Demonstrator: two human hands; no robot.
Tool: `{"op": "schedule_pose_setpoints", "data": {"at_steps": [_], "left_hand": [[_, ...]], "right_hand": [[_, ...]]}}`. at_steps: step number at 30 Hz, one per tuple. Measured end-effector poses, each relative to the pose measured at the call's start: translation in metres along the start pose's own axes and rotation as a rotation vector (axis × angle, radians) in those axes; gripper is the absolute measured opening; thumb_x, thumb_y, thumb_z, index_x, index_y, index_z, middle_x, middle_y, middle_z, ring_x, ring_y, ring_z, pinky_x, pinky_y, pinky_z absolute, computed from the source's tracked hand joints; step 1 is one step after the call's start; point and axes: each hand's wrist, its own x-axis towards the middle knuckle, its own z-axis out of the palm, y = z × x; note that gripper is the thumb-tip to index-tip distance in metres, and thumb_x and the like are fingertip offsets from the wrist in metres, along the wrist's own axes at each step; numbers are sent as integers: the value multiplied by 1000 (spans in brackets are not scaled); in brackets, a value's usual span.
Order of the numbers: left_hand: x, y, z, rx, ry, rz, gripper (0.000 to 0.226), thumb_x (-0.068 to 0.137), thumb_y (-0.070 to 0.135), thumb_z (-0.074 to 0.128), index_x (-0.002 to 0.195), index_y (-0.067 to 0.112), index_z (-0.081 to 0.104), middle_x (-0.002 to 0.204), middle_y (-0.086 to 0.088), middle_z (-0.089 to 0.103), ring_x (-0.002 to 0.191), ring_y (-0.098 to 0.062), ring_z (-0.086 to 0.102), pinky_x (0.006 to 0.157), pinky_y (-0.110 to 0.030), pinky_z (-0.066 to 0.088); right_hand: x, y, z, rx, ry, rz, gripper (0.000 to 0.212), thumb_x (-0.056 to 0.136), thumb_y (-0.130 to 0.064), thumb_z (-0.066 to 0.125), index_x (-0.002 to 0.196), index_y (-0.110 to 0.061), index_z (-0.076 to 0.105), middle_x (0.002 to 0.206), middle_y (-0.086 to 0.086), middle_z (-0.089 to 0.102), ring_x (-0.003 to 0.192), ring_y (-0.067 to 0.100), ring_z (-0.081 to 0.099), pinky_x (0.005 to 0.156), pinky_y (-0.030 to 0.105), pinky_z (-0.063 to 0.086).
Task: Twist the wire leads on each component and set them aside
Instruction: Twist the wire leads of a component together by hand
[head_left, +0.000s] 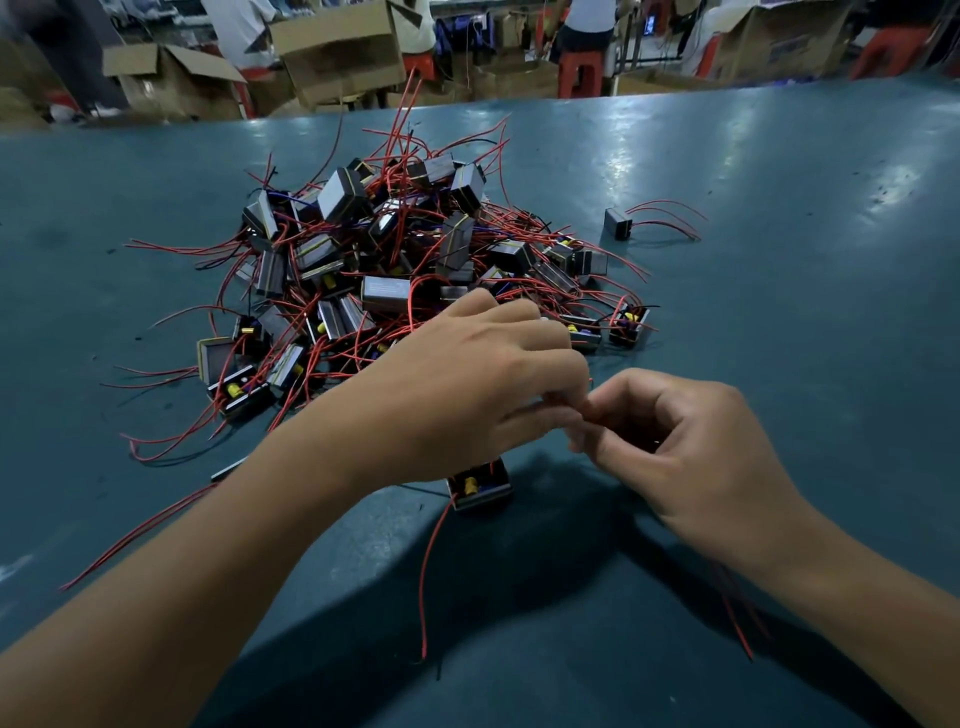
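The red wires (584, 410) are pinched between the curled fingertips of the left hand (467, 395) and right hand (691, 441); the component (479, 488) hangs just below the left hand, nearer to it; one wire trails downward.

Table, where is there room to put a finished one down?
Bare table lies right of the pile, around the lone part. More lies left of the pile. The middle is crowded, and both hands fill the near centre.
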Motion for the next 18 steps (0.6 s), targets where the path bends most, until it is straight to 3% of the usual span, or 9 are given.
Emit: {"op": "schedule_pose_setpoints", "data": {"at_steps": [4, 6, 8, 10, 13, 15, 18], "left_hand": [[-1, 7, 2, -124, -79, -163, 11, 97, 36, 53, 90, 28, 56, 88, 15, 53, 83, -5, 41, 76, -25, 30], [1, 11, 5, -308, -121, -340, 15, 96, 32, 57, 84, 25, 58, 75, 14, 55, 71, -4, 46, 64, -22, 35], [3, 17, 9, -603, -117, -594, 24, 94, 27, 61, 70, 22, 62, 54, 11, 50, 48, -6, 41, 46, -21, 31], [3, 19, 12, -759, -116, -745, 33, 93, 25, 64, 60, 20, 63, 48, 6, 44, 42, -9, 34, 43, -25, 29], [-2, 11, 9, -757, -54, -614, 29, 97, 32, 64, 71, 20, 68, 60, -7, 56, 53, -13, 45, 51, -30, 36], [-8, 4, 4, -713, 13, -438, 11, 98, 26, 64, 88, 27, 69, 75, 3, 63, 62, -13, 55, 57, -32, 44], [-14, -1, 5, -513, 43, -198, 20, 93, 9, 69, 104, 25, 72, 101, 10, 61, 91, -15, 61, 79, -35, 51]], "right_hand": [[-1, -1, 0, -12, 23, -17, 6, 82, -19, 74, 79, -23, 71, 69, 0, 70, 60, 26, 61, 56, 38, 49], [-1, -3, 1, -37, 21, -30, 9, 83, -18, 74, 77, -24, 71, 67, -2, 69, 60, 24, 61, 55, 37, 48], [-1, -4, 2, -55, 8, -39, 18, 85, -10, 74, 77, -26, 71, 67, -4, 70, 58, 19, 62, 54, 34, 50], [-1, -4, 1, -59, 8, -33, 20, 85, -6, 73, 78, -25, 71, 69, -3, 71, 60, 19, 65, 57, 35, 51], [0, -2, -2, -61, 23, -23, 16, 84, -8, 75, 78, -23, 72, 71, -4, 72, 62, 18, 65, 59, 34, 52], [0, -2, -3, -72, 16, -19, 15, 84, -11, 75, 78, -23, 71, 70, -7, 71, 61, 15, 64, 58, 29, 51], [-1, -2, -2, -71, -4, -19, 16, 84, -11, 77, 78, -25, 71, 65, -14, 67, 56, 2, 56, 54, 16, 43]]}}
